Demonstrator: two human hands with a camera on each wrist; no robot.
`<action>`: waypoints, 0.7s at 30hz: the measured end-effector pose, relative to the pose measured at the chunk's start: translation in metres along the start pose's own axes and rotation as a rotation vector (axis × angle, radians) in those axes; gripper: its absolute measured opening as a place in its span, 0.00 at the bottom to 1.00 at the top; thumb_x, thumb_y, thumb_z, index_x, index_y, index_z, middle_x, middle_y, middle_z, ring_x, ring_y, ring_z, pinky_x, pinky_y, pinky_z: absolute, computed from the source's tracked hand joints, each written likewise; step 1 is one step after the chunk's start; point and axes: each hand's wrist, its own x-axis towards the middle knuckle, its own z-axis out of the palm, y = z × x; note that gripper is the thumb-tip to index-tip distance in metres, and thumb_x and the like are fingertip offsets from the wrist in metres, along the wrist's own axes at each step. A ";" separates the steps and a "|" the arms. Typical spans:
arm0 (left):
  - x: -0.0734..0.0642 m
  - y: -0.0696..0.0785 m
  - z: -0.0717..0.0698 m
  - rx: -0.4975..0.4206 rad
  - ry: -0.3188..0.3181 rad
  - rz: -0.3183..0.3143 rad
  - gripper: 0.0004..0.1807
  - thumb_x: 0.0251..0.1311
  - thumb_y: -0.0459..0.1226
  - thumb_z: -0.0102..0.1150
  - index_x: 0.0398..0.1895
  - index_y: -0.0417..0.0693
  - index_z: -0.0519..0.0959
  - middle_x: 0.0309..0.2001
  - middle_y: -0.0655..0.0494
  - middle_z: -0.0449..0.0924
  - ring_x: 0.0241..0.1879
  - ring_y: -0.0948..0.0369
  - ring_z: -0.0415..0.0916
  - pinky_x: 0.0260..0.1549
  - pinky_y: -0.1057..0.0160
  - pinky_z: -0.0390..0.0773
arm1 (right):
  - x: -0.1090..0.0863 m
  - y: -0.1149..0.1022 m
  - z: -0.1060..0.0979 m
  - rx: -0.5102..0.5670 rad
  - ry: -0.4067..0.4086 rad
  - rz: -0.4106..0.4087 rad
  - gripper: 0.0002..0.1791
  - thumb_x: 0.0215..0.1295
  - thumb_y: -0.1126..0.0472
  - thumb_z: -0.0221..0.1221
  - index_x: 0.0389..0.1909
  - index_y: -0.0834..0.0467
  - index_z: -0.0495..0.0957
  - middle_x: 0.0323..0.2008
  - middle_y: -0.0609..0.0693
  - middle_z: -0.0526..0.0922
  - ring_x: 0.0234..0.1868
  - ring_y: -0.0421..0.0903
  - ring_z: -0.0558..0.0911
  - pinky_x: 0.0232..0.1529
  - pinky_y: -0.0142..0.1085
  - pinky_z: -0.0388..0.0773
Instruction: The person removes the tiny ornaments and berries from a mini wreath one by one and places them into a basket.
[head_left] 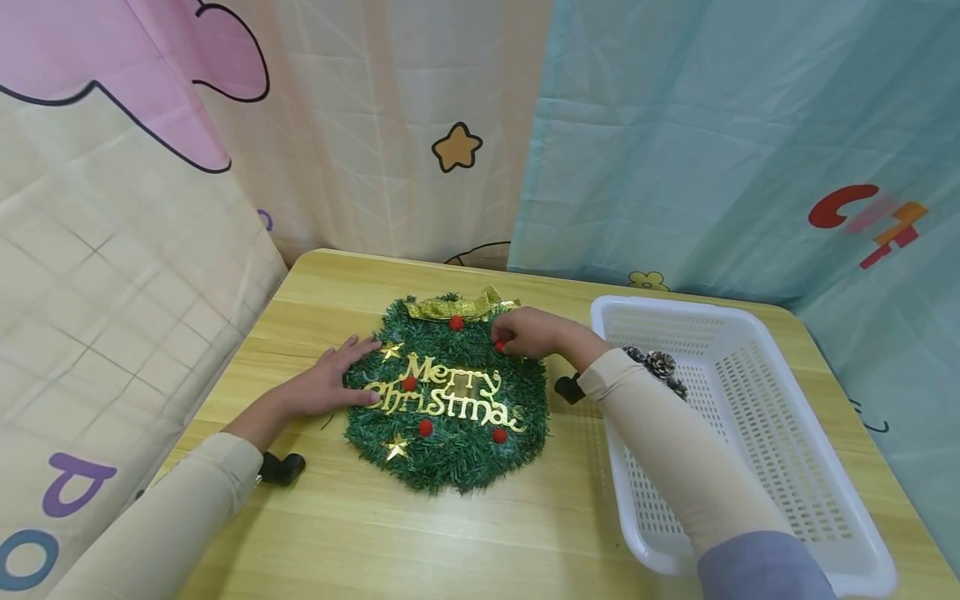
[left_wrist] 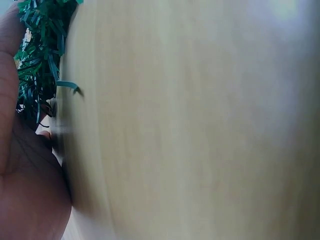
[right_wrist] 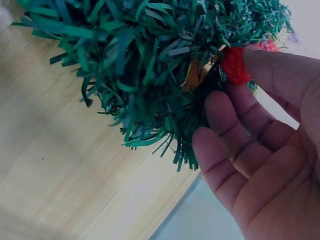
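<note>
On the table, closer to its far left corner than to its far right one, a roughly round wreath of green tinsel is laid flat. Its left rim is touched by the left hand, whose fingers are spread. Farther, a small round red ball, without long axis, is pinched between thumb and finger of the right hand, much the nearer hand. The ball is held beyond the shiny gold lettering, toward the table's far edge.
</note>
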 end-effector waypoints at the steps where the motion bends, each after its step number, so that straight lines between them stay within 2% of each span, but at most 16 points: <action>1: 0.000 0.000 0.000 0.000 -0.001 0.000 0.52 0.58 0.56 0.68 0.79 0.51 0.52 0.79 0.43 0.41 0.77 0.41 0.30 0.68 0.34 0.31 | 0.000 0.000 0.000 -0.001 -0.002 -0.002 0.03 0.69 0.68 0.57 0.39 0.59 0.78 0.34 0.49 0.78 0.35 0.46 0.74 0.40 0.42 0.74; 10: 0.001 0.000 0.000 0.005 -0.002 0.003 0.52 0.58 0.56 0.68 0.79 0.51 0.52 0.79 0.44 0.41 0.77 0.42 0.29 0.69 0.35 0.30 | 0.001 -0.006 -0.003 -0.006 0.005 -0.011 0.04 0.69 0.69 0.56 0.40 0.58 0.78 0.35 0.49 0.79 0.36 0.46 0.76 0.42 0.42 0.75; 21: 0.000 0.001 0.000 0.010 0.003 0.001 0.52 0.57 0.56 0.68 0.79 0.50 0.52 0.79 0.42 0.41 0.76 0.41 0.30 0.69 0.34 0.31 | -0.007 -0.014 -0.012 0.004 0.047 -0.045 0.05 0.69 0.69 0.57 0.42 0.58 0.79 0.40 0.49 0.80 0.43 0.47 0.79 0.48 0.44 0.76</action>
